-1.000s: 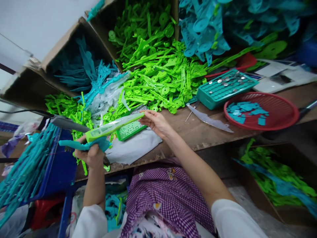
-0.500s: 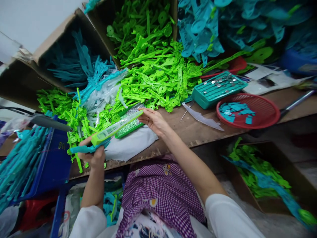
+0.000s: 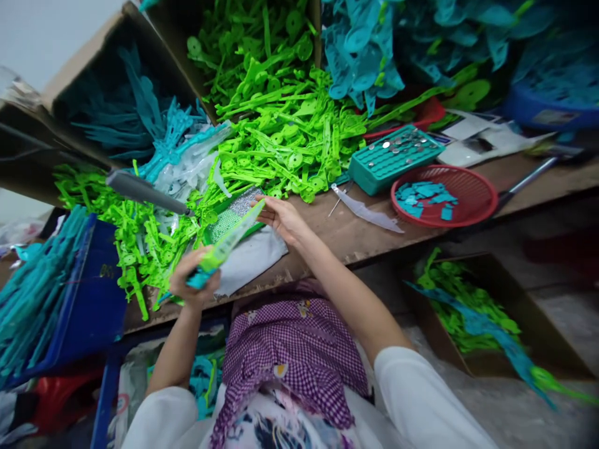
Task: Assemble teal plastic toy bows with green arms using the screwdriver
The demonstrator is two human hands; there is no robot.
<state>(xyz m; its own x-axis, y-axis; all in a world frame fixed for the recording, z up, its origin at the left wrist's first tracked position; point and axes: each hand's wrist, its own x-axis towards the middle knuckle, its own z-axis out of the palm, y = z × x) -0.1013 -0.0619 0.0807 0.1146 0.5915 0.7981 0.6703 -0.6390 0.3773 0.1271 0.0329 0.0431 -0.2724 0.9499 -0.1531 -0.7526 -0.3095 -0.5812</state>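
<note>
My left hand (image 3: 194,280) is closed around the teal handle end of a green plastic toy sword (image 3: 229,242). The sword slants up to the right and has a pale, see-through strip along its blade. At its tip are the fingers of my right hand (image 3: 282,218), closed on the narrow end. Just behind the sword lies a green tray (image 3: 224,224) of small metal bits, perhaps screws. A white cloth (image 3: 257,257) is spread under it. A grey, rod-shaped tool (image 3: 145,192) on a cable hangs to the left of the tray.
Green plastic parts (image 3: 281,143) heap up behind my hands. A teal tray (image 3: 393,159) with metal discs, a red basket (image 3: 477,199) of teal pieces and a translucent blade (image 3: 367,211) lie rightward. A blue crate (image 3: 98,293) stands left; a cardboard box (image 3: 538,312) sits below right.
The toy sword has turned, its tip pointing more steeply upward, and my left hand has rotated with the handle. The grey tool hangs further right, closer to the tray. The whole view has shifted slightly.
</note>
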